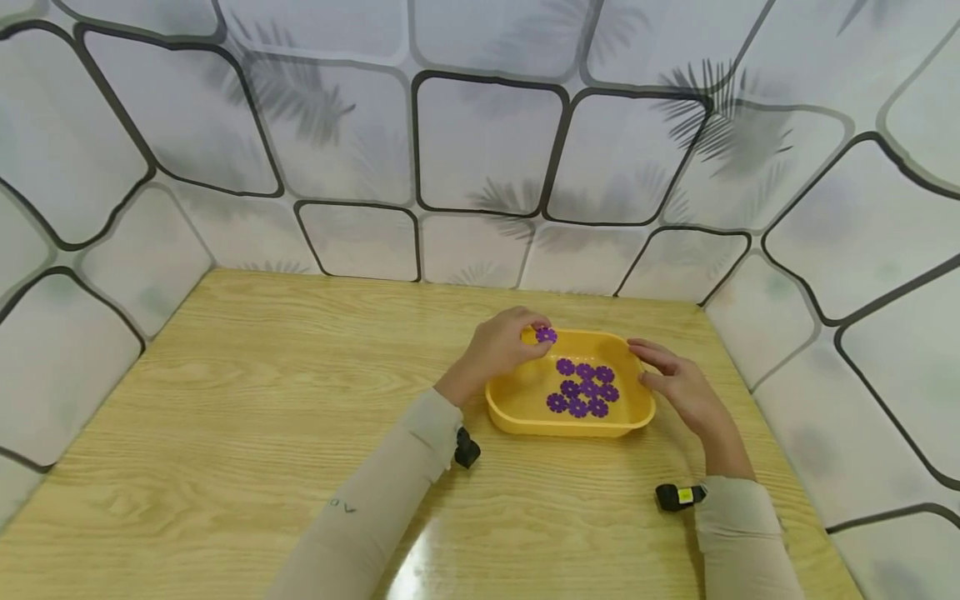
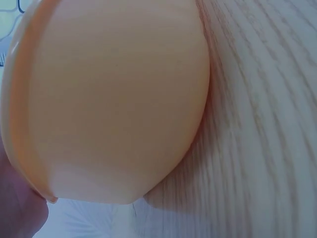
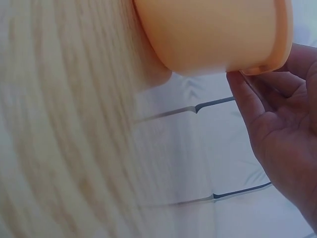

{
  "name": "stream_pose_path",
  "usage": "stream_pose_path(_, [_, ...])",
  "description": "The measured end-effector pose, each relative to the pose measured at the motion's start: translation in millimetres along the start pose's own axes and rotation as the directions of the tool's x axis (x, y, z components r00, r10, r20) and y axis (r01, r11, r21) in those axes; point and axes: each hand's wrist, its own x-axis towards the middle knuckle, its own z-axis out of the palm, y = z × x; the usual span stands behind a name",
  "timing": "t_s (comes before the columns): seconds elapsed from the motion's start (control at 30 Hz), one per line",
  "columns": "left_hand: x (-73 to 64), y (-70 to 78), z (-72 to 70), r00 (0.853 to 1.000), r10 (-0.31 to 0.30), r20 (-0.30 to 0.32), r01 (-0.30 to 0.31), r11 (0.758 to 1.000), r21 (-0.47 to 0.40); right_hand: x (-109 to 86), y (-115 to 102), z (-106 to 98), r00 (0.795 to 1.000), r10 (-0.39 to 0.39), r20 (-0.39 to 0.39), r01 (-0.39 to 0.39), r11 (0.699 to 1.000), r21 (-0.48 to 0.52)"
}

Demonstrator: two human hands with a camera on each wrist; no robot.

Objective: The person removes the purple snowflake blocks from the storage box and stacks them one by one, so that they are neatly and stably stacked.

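A yellow plastic basin [image 1: 558,428] sits on the table, with several purple flower-shaped discs [image 1: 588,389] lying flat on its floor. Over the basin's back left corner, my left hand [image 1: 497,348] pinches one purple flower-shaped disc [image 1: 546,335] between thumb and fingers. My right hand [image 1: 686,392] grips the basin's right rim. In the right wrist view, fingers of that hand [image 3: 287,134] reach the outer wall just under the rim. The left wrist view is mostly the basin's outer wall [image 2: 119,99]; the pinched disc is hidden there.
The wood-grain table [image 1: 247,417] extends to the left and in front of the basin. Patterned wall covering [image 1: 487,142] rises along the back and both sides. Each wrist wears a small black camera, one by the left sleeve [image 1: 467,448] and one by the right [image 1: 678,497].
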Motion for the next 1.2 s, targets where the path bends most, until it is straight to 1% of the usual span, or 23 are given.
stream_pose_path(0.17, [-5.8,-2.4,-7.0,1.0,0.004,-0.015,-0.006,0.997,-0.079,-0.9,1,1,1.0,-0.01,0.002,0.01,1.0,0.014])
stream_pose_path(0.27, [-12.2,-7.9,-15.1,0.999,0.004,-0.033,-0.007,0.996,-0.091,-0.9,2,1,1.0,-0.014,0.0,0.014,1.0,0.015])
stream_pose_path(0.4, [-23.9,-19.3,-31.4,0.997,-0.02,-0.072,0.013,0.996,-0.089,-0.8,3,1,1.0,-0.017,0.0,0.017,1.0,0.021])
stream_pose_path(0.5, [-34.5,-28.4,-44.8,0.994,-0.05,-0.096,0.042,0.995,-0.086,-1.6,4,1,1.0,-0.026,0.001,0.026,0.999,0.033])
stream_pose_path(0.6, [-47.5,-38.1,-57.5,0.99,-0.088,-0.106,0.078,0.992,-0.094,-1.9,4,1,1.0,-0.029,0.002,0.029,0.999,0.044])
stream_pose_path(0.7, [-62.6,-48.2,-68.9,0.987,-0.129,-0.097,0.117,0.985,-0.125,-1.7,4,2,1.0,-0.027,-0.001,0.027,0.998,0.051])
stream_pose_path(0.8, [-77.4,-55.8,-77.8,0.984,-0.16,-0.079,0.148,0.979,-0.137,-2.0,4,1,1.0,-0.029,-0.005,0.03,0.998,0.053])
stream_pose_path(0.87, [-86.8,-60.4,-81.6,0.983,-0.17,-0.065,0.161,0.979,-0.122,-1.8,4,1,1.0,-0.03,-0.005,0.03,0.998,0.055])
stream_pose_path(0.97, [-99.9,-66.7,-84.6,0.983,-0.176,-0.041,0.173,0.982,-0.071,-1.7,5,1,1.0,-0.026,-0.006,0.027,0.998,0.059])
stream_pose_path(1.1, [-116.2,-77.1,-85.4,0.985,-0.173,-0.018,0.173,0.985,0.002,-1.1,5,1,1.0,-0.02,-0.005,0.021,0.997,0.068])
stream_pose_path(1.2, [-127.9,-84.9,-85.9,0.985,-0.17,0.0,0.17,0.985,0.033,-1.2,5,0,1.0,-0.015,-0.001,0.015,0.998,0.068])
